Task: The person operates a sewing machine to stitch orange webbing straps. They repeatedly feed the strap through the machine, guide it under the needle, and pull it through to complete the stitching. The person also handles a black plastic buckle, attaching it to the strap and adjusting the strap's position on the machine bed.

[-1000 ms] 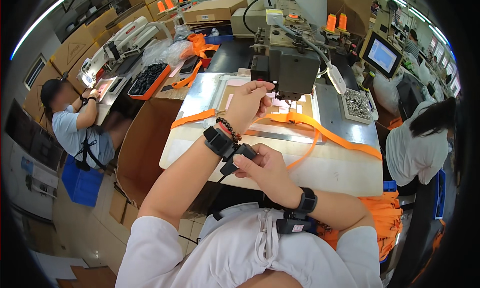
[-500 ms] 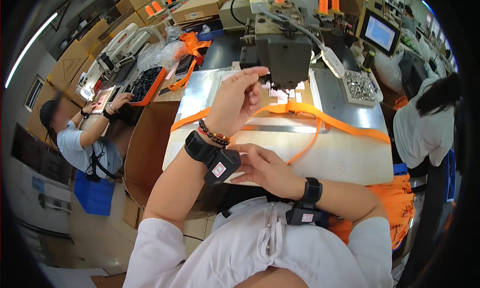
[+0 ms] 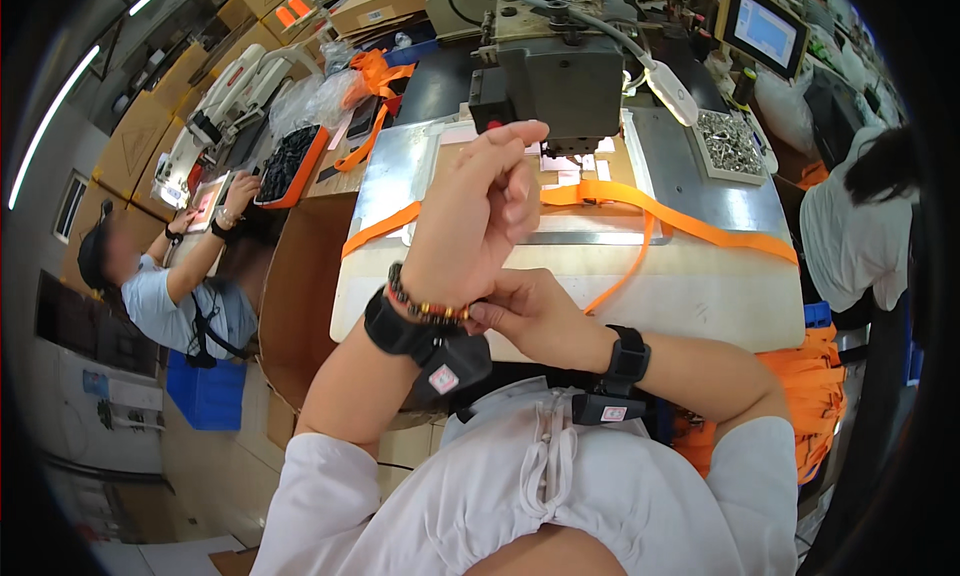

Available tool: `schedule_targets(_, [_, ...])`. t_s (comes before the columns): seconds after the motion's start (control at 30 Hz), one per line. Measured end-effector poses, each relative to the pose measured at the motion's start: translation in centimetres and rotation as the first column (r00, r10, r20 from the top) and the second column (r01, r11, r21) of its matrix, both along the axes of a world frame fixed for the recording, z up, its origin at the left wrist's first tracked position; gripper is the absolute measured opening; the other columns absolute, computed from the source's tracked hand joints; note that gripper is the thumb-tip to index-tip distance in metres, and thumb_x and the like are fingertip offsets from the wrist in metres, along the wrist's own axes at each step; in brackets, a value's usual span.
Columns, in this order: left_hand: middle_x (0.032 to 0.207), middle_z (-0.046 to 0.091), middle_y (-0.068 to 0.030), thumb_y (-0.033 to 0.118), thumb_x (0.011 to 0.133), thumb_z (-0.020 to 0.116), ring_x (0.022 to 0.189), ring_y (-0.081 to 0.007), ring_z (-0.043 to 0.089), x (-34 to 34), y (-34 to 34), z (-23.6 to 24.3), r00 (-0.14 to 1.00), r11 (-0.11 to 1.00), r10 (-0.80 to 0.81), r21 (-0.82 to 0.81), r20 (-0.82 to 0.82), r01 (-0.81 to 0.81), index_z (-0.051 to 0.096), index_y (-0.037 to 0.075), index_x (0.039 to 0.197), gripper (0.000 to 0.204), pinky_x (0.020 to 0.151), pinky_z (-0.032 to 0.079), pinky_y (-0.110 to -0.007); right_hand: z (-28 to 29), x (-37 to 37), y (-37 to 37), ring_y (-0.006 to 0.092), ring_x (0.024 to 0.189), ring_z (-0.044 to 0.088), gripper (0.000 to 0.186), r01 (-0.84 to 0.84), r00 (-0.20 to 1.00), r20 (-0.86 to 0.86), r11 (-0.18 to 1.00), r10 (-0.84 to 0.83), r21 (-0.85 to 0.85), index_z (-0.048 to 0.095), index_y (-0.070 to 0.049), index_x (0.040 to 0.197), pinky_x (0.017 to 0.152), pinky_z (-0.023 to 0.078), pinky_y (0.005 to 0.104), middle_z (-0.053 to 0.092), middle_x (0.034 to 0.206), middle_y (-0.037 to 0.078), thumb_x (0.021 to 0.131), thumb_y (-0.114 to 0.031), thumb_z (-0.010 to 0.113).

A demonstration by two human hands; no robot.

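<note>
My left hand (image 3: 480,191) is raised in front of the sewing machine head (image 3: 560,81), palm turned inward. Its fingers are loosely bent and nothing shows in them. A beaded bracelet (image 3: 432,307) circles that wrist, just above a black strap with a small black device (image 3: 452,364). My right hand (image 3: 550,321) reaches across to it, thumb and fingertips pinching the beads at the wrist's inner side. Behind both hands an orange strap (image 3: 690,234) lies across the machine's work plate, one narrow tail hanging toward me. Part of the strap is hidden by my left hand.
A tray of small metal parts (image 3: 727,146) sits right of the machine, below a screen (image 3: 765,31). Orange straps are heaped (image 3: 800,406) at my right side. A large cardboard box (image 3: 305,306) stands left of the table. Co-workers sit on both sides.
My right hand has moved up to my left wrist and closed on the bracelet. The left hand has turned slightly, its fingers still bent. The view has shifted a little.
</note>
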State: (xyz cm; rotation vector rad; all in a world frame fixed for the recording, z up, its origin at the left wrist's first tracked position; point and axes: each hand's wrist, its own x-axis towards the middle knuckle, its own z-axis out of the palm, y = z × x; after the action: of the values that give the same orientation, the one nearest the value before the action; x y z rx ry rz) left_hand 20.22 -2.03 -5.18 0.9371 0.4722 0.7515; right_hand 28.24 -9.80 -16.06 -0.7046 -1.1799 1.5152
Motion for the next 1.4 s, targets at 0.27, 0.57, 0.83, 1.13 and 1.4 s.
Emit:
schedule_targets(0.27, [0.075, 0.063, -0.0053, 0.008, 0.094, 0.054, 0.063, -0.0135, 0.062, -1.2, -8.3, 0.3, 0.932, 0.706, -0.12, 0.631, -0.342, 0.323, 0.06, 0.003, 0.116, 0.023, 0.059, 0.046, -0.028, -0.1, -1.3, -1.0, 0.0178, 0.101, 0.063, 0.018, 0.045, 0.999, -0.011, 0.95, -0.043, 0.31, 0.061, 0.0, 0.105, 0.092, 0.05, 0.0333, 0.063, 0.109, 0.011, 0.09, 0.009, 0.056])
schedule_targets(0.57, [0.082, 0.064, -0.0046, 0.006, 0.085, 0.063, 0.064, -0.0224, 0.06, 1.5, -12.1, -2.5, 0.986, 0.363, -0.103, 0.918, -0.131, 0.159, 0.063, 0.008, 0.11, 0.025, 0.057, 0.046, -0.035, 2.0, 0.3, -1.8, 0.0194, 0.103, 0.062, 0.011, -0.255, 0.95, -0.145, 0.955, 0.277, 0.153, 0.064, 0.0, 0.1, 0.092, 0.05, 0.0334, 0.062, 0.109, 0.013, 0.091, 0.005, 0.064])
schedule_targets(0.83, [0.083, 0.066, -0.0119, 0.006, 0.091, 0.055, 0.077, -0.0324, 0.064, 2.0, -11.4, -2.6, 0.955, 0.625, -0.262, 0.73, -0.137, 0.276, 0.06, 0.004, 0.097, 0.008, 0.07, 0.05, -0.04, 2.3, 1.4, -1.0, 0.0166, 0.094, 0.064, 0.025, -0.413, 0.878, -0.287, 0.909, 0.383, -0.051, 0.062, -0.001, 0.111, 0.088, 0.052, 0.0317, 0.067, 0.099, 0.009, 0.09, -0.01, 0.072])
schedule_targets(1.13, [0.079, 0.059, -0.0009, 0.009, 0.101, 0.047, 0.061, -0.0063, 0.054, 1.7, -7.8, -1.1, 0.93, 0.842, -0.359, 0.404, -0.073, 0.357, 0.06, 0.001, 0.113, 0.02, 0.057, 0.042, -0.023, -0.5, 1.5, 2.3, 0.0138, 0.088, 0.064, 0.024, -0.319, 0.786, -0.517, 0.939, 0.338, 0.129, 0.061, -0.003, 0.11, 0.081, 0.052, 0.027, 0.067, 0.094, 0.004, 0.091, -0.012, 0.073])
schedule_targets(1.4, [0.067, 0.054, 0.0027, 0.013, 0.102, 0.048, 0.055, -0.0008, 0.048, 2.1, -7.1, 0.5, 0.921, 0.874, -0.382, 0.294, -0.077, 0.387, 0.062, 0.002, 0.113, 0.021, 0.05, 0.034, -0.018, 0.3, 2.0, 1.2, 0.0155, 0.093, 0.057, 0.033, -0.528, 0.807, -0.298, 0.849, 0.51, 0.024, 0.058, -0.006, 0.097, 0.082, 0.047, 0.0308, 0.059, 0.098, 0.007, 0.083, -0.024, 0.081])
